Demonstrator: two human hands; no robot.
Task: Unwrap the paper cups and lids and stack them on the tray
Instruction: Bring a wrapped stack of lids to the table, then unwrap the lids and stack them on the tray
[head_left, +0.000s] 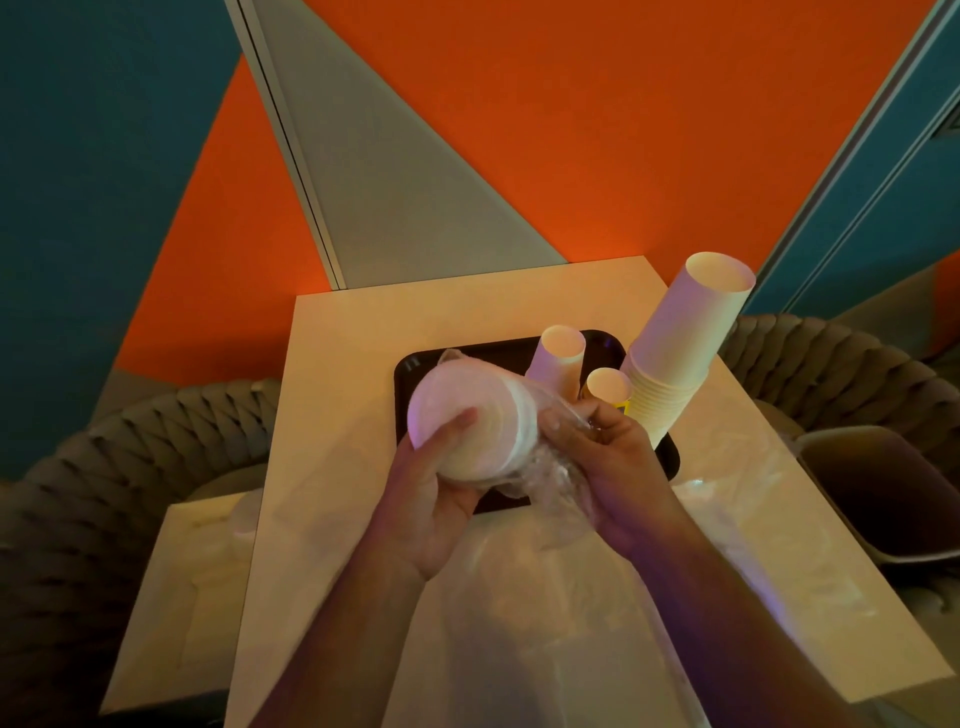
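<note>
The black tray (410, 366) holds three stacks of paper cups (675, 343). The left hand (441, 499) grips a white lid stack (462, 421); the right hand (608, 467) pinches its clear wrap (556, 478), half peeled.

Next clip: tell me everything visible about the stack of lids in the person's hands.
The lid stack is a short column of white, round, plastic-looking lids, lying on its side above the near edge of the black tray. Its flat end faces the camera. The left hand grips it from below, thumb across the end. Clear wrap still covers its right part, where the right hand pinches the film. The count cannot be told.
</note>
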